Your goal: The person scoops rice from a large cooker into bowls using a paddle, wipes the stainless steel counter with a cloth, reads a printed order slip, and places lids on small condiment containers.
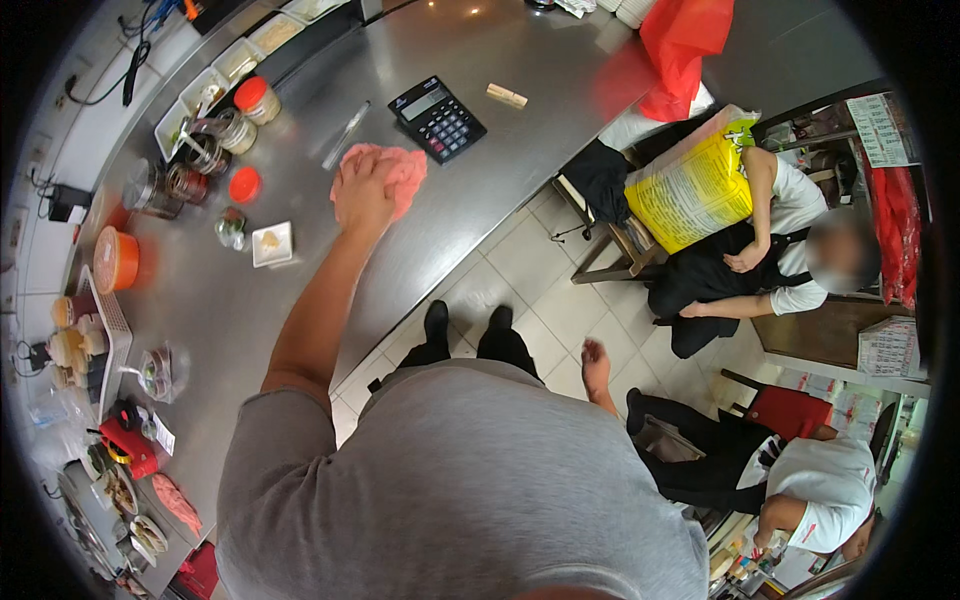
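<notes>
My left hand (363, 191) presses on a crumpled pink cloth (406, 176) lying on the stainless steel counter (315, 322). Just right of the cloth is a black desk calculator (437, 118); a clear narrow strip-like item (346, 135) lies to its left. Beyond the calculator rests a small pale wooden-looking piece (507, 95). A small square white dish (272, 244) with a bit of food sits left of my forearm, near a loose red lid (244, 185). My right hand (596, 369) hangs over the tiled floor, away from the counter; its fingers look partly curled, and nothing shows in it.
Spice jars (231, 130), an orange tub (116, 259) and a white plastic basket (111, 337) line the counter's left side. A red plastic bag (684, 56) hangs at the far edge. One person (795, 247) sits beside a yellow sack (690, 187); another (817, 487) is at lower right.
</notes>
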Action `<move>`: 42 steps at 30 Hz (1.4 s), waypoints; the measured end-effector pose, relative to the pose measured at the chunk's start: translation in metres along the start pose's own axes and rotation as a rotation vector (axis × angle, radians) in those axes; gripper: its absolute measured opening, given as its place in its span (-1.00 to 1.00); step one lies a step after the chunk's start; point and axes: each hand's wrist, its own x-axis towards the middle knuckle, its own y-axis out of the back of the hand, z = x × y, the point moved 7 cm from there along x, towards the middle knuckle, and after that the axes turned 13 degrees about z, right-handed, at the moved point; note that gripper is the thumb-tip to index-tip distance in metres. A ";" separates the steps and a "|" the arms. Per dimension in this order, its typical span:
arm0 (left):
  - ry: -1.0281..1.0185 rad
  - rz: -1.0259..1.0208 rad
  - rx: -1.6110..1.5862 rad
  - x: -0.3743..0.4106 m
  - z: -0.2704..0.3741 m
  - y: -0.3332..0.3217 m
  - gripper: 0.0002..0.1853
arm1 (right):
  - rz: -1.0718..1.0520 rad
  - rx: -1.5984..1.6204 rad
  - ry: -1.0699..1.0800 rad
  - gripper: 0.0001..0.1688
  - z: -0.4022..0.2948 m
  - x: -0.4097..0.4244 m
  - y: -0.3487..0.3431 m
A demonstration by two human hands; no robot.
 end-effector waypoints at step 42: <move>0.127 -0.050 0.187 0.011 0.169 -0.043 -0.46 | -0.590 1.305 -0.288 -0.64 -0.647 0.579 -0.275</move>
